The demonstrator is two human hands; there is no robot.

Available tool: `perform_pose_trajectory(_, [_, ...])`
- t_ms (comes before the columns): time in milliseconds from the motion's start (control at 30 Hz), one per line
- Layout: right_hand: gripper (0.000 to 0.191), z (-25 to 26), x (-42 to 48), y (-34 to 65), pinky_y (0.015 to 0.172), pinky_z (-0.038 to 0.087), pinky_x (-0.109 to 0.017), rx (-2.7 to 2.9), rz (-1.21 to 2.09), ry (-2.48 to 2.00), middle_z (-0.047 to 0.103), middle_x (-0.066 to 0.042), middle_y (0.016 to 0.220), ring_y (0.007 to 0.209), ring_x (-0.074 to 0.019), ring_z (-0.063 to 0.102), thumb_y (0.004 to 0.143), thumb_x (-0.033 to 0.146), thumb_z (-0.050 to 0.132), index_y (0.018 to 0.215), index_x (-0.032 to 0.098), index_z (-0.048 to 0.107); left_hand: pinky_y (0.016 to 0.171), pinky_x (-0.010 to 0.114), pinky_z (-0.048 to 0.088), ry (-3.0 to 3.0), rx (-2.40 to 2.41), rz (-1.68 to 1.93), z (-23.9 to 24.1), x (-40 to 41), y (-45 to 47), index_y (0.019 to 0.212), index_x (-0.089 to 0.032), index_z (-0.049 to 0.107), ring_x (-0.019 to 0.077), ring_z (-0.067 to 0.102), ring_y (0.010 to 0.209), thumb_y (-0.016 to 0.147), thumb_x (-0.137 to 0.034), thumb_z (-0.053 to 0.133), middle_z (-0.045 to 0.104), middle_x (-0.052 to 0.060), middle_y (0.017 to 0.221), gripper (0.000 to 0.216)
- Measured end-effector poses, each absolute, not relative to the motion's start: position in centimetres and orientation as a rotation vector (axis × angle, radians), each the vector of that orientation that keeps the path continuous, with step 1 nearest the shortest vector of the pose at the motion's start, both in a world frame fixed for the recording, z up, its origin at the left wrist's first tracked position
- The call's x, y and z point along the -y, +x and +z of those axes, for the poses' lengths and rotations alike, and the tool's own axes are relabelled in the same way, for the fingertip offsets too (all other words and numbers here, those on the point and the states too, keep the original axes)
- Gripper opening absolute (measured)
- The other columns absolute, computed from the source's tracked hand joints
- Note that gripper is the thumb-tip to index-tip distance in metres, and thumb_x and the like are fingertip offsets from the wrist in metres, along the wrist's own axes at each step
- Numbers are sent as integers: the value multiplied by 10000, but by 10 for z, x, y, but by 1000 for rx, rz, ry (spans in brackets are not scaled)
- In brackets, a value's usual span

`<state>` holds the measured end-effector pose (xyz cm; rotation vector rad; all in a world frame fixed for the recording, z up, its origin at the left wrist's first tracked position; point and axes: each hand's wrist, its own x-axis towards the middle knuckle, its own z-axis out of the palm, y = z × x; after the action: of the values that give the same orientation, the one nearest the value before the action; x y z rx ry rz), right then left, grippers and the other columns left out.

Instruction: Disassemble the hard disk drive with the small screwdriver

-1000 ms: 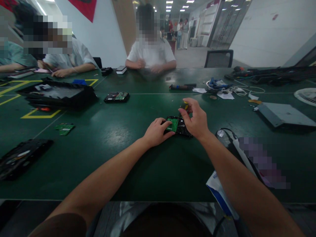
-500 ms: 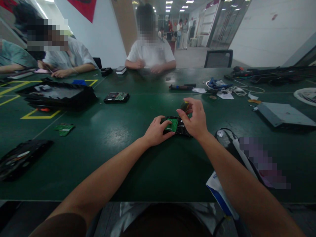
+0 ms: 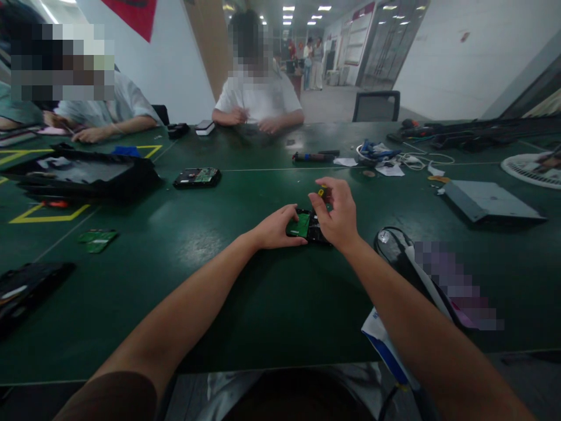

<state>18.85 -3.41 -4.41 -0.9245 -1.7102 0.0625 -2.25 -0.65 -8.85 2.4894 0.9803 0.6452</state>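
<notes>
A hard drive with a green circuit board on its upper face lies flat on the dark green table. My left hand grips its left end, thumb along the near edge and fingers over the far side. Over the drive's right part, my right hand is closed around a small tool with a yellow and dark handle, which looks like a screwdriver. Its shaft and tip are hidden behind my fingers. My right hand also covers the drive's right end.
Left of me lie a loose green circuit board, a black device and a black tray-like casing. Another hard drive sits farther back. To the right are a grey metal box, cables and a pouch. Co-workers sit opposite.
The view has shifted slightly to the right. My right hand has turned the tool's handle, showing its yellow end. My left fingers have drawn back from the circuit board toward the drive's left end.
</notes>
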Motion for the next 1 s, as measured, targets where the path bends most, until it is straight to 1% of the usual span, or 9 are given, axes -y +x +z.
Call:
perform_pose_trajectory(133, [298, -44, 36, 186, 871, 603, -410, 1735, 208, -877, 633, -67, 1206, 949, -187, 688, 1066, 348, 441, 1349, 310, 524, 1072, 495, 502, 2491, -972, 670, -89, 5, -21, 1109, -229, 544, 340, 585, 1295, 717, -615, 815, 572, 147, 1410, 614])
perform_pose_trajectory(333, [240, -39, 38, 185, 822, 603, -404, 1696, -8, -930, 608, -76, 1102, 1036, -238, 626, 977, 425, 630, 1176, 292, 646, 1015, 502, 520, 2528, -1023, 694, -90, 10, -18, 1090, -230, 545, 348, 599, 1250, 734, -623, 807, 608, 145, 1335, 592])
perform_pose_trajectory(400, [242, -40, 37, 186, 871, 600, -428, 1716, 6, -922, 624, -73, 1125, 1015, -228, 648, 1017, 396, 557, 1227, 301, 630, 1024, 507, 511, 2542, -1063, 698, -91, 15, -16, 1092, -224, 543, 355, 589, 1263, 750, -635, 795, 603, 155, 1337, 591])
perform_pose_trajectory(533, [380, -45, 33, 189, 930, 596, -456, 1761, 75, -885, 614, -86, 1277, 969, -202, 687, 1069, 328, 407, 1440, 318, 493, 1003, 495, 517, 2579, -1142, 738, -91, 26, -8, 1068, -211, 535, 348, 603, 1219, 788, -634, 771, 621, 156, 1271, 559])
perform_pose_trajectory(700, [375, -46, 32, 191, 827, 622, -444, 1737, -44, -955, 595, -91, 1207, 1089, -270, 617, 967, 427, 633, 1327, 327, 595, 941, 482, 529, 2590, -1301, 731, -89, 40, 3, 1007, -223, 519, 330, 622, 1118, 804, -660, 750, 631, 124, 1155, 535])
perform_pose_trajectory(767, [359, -46, 31, 192, 870, 614, -463, 1754, -59, -951, 613, -86, 1200, 1091, -270, 620, 985, 400, 605, 1337, 332, 592, 922, 471, 530, 2582, -1346, 746, -89, 43, 6, 1000, -225, 516, 321, 624, 1089, 795, -680, 754, 629, 109, 1120, 553])
perform_pose_trajectory(867, [439, -48, 30, 193, 975, 581, -502, 1794, -6, -925, 631, -86, 1288, 1094, -259, 654, 1037, 342, 482, 1476, 333, 468, 901, 460, 536, 2555, -1390, 765, -89, 44, 7, 1009, -224, 524, 318, 625, 1075, 776, -697, 763, 631, 99, 1100, 579])
perform_pose_trajectory(933, [483, -49, 30, 193, 966, 589, -491, 1788, 38, -923, 616, -94, 1331, 1063, -248, 671, 1041, 347, 467, 1520, 323, 406, 897, 462, 539, 2543, -1411, 758, -89, 44, 7, 1013, -223, 529, 319, 628, 1067, 776, -705, 757, 634, 98, 1093, 584])
perform_pose_trajectory(1000, [483, -48, 31, 193, 896, 613, -460, 1774, 37, -944, 605, -104, 1307, 1054, -253, 661, 1012, 392, 543, 1478, 305, 454, 917, 471, 536, 2541, -1415, 745, -90, 43, 7, 1022, -220, 533, 323, 630, 1083, 781, -712, 748, 638, 104, 1105, 589])
